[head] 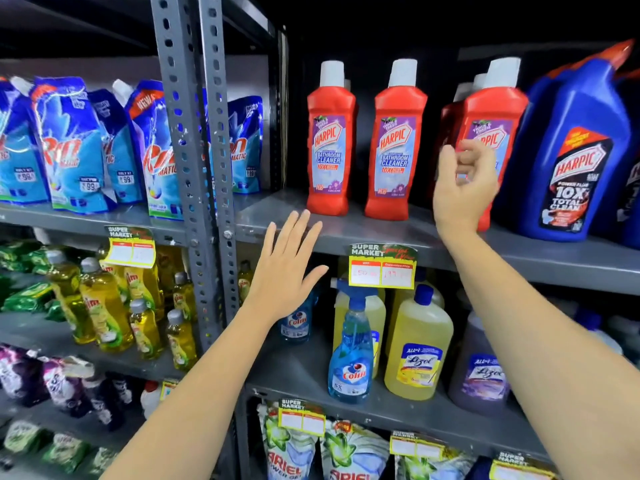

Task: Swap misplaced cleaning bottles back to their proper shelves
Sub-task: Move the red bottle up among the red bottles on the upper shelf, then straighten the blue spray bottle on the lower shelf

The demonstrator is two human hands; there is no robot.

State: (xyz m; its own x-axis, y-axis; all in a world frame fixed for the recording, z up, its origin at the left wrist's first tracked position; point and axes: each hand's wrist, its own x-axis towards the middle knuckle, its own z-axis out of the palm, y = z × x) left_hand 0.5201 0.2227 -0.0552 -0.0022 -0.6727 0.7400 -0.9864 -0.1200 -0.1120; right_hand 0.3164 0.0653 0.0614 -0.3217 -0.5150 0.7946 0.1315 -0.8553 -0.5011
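Red Harpic bathroom cleaner bottles stand on the upper grey shelf: one at the left, one beside it, and a third further right. My right hand hovers in front of that third bottle, fingers curled, holding nothing. My left hand is flat with fingers spread, just below the shelf edge, empty. On the shelf below stand a blue Colin spray bottle, a yellow Lizol bottle and a purple Lizol bottle.
A large blue Harpic bottle stands at the upper right. Blue Rin pouches fill the left rack, yellow Vim bottles below them. A grey perforated upright divides the racks. Ariel pouches sit lowest.
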